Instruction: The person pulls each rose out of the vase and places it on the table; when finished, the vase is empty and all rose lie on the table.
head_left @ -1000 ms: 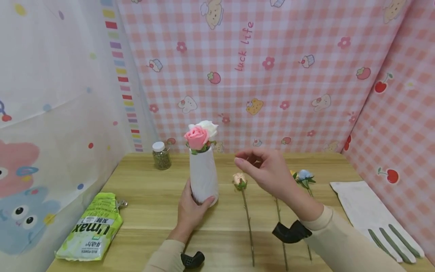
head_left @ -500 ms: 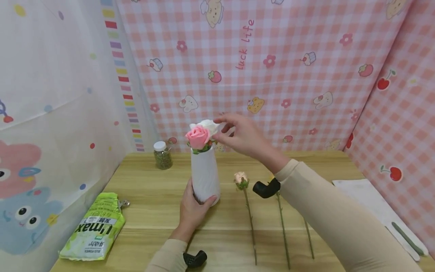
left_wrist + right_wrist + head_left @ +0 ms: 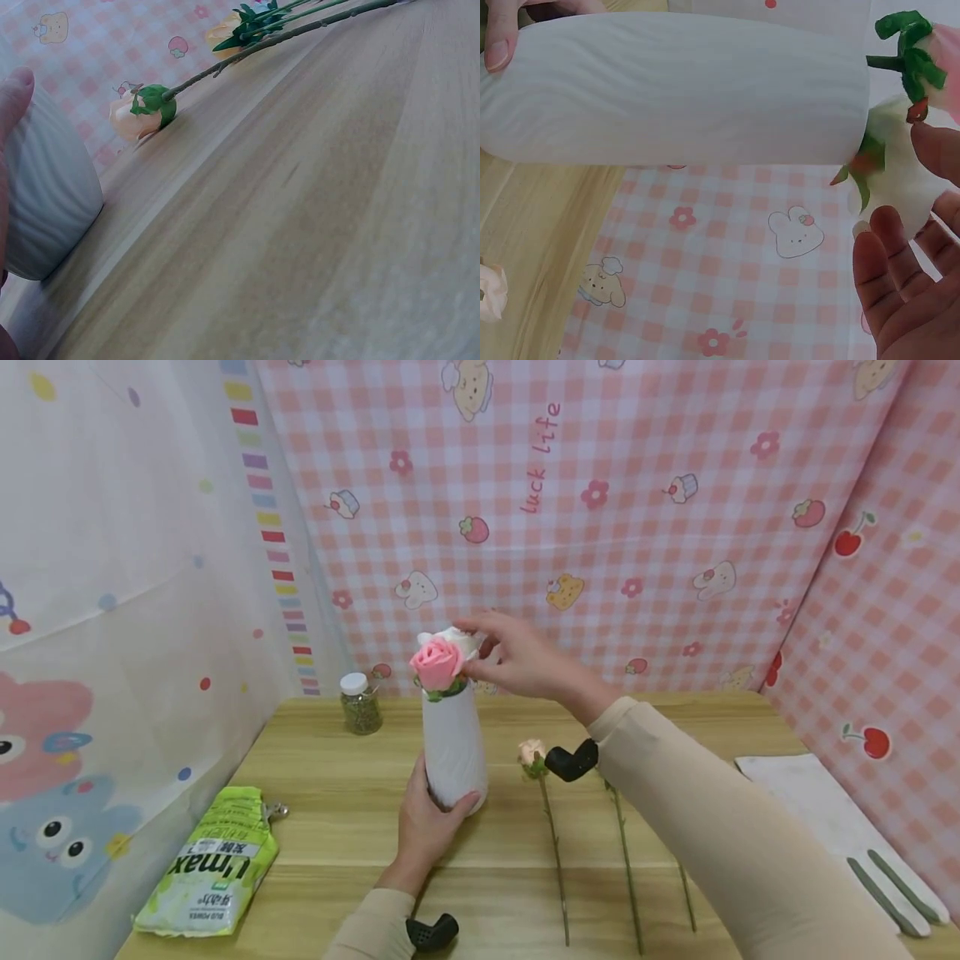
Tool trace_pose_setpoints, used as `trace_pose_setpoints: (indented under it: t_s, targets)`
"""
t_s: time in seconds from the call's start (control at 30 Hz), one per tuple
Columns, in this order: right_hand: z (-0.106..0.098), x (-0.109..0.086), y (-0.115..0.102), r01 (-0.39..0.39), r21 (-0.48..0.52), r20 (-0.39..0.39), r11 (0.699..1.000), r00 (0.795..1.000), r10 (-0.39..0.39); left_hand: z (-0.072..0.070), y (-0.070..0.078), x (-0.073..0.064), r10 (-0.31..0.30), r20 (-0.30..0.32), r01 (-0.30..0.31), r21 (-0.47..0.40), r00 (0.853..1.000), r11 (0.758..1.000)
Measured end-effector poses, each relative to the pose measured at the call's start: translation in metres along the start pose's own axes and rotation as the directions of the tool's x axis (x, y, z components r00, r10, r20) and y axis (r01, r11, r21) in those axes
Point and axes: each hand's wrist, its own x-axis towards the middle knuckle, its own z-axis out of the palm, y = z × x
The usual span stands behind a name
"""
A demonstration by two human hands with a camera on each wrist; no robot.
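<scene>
My left hand (image 3: 432, 824) grips the lower part of a white ribbed vase (image 3: 453, 747), thumb round its front. The vase stands on the wooden table, its base visible in the left wrist view. A pink rose (image 3: 437, 662) and a white rose (image 3: 900, 172) stand in its mouth, heads just above the rim. My right hand (image 3: 517, 656) reaches in from the right and holds the white rose's head, thumb on one side and fingers curled round the other. In the head view the pink rose partly covers the white one.
A peach rose (image 3: 532, 756) lies right of the vase, with more flower stems (image 3: 628, 860) beside it, their heads behind my right sleeve. A lidded jar (image 3: 361, 703) stands back left, a green bag (image 3: 208, 864) front left, white-green gloves (image 3: 795, 793) at right.
My right hand has moved left and up from above the peach rose to the white rose and taken hold of its head. The left hand keeps its grip on the vase.
</scene>
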Motion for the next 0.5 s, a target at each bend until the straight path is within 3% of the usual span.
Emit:
trace_pose_setpoints:
  t_s: [0.23, 0.5]
  targets:
    - [0.003, 0.001, -0.006, 0.017, -0.042, -0.016, 0.999, 1.0, -0.017, 0.0, 0.0, 0.0, -0.026, 0.014, 0.026, 0.001, 1.0, 1.0]
    - [0.007, -0.001, -0.011, -0.057, -0.055, -0.073, 0.997, 0.996, 0.053, 0.0, 0.0, -0.001, -0.005, -0.002, 0.005, 0.015, 1.0, 1.0]
